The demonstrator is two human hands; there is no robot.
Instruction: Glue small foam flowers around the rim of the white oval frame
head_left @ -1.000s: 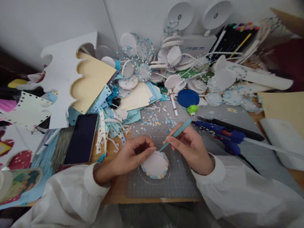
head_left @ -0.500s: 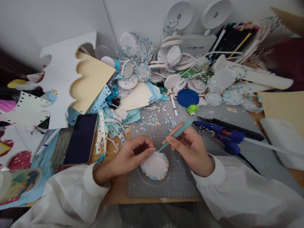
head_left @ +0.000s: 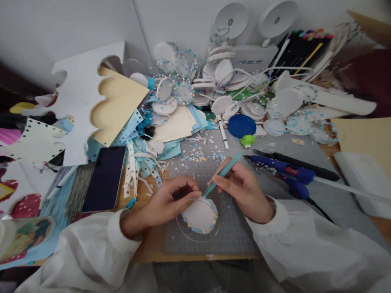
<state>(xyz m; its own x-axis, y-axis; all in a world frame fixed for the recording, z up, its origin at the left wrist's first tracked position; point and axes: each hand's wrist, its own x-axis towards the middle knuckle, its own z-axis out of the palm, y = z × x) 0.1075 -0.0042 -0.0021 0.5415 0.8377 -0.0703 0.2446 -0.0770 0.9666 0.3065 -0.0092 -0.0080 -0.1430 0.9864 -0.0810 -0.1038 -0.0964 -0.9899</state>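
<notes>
A white round disc (head_left: 199, 215), edged with small blue, white and cream flower-like pieces, lies over the grey cutting mat (head_left: 241, 240). A thin, pale wire ring (head_left: 181, 229) loops around it. My left hand (head_left: 175, 199) is closed in a pinch at the disc's upper edge, with the wire at its fingertips; whether it also grips the disc I cannot tell. Teal tweezers (head_left: 226, 170) are held in my right hand (head_left: 240, 187), their tips pointing down at the disc's top edge beside my left fingertips. Anything between the tips is too small to make out.
Loose paper confetti (head_left: 198, 156) is scattered beyond my hands. A blue hot glue gun (head_left: 284, 169) lies at right, its cord trailing toward me. A phone (head_left: 104, 179) and paper strips (head_left: 134, 162) lie at left. Decorated discs and wires (head_left: 183, 91) crowd the back.
The tweezers and right hand have shifted slightly left and tilted steeper. The disc has moved a little down and to the right. My left hand is almost unmoved.
</notes>
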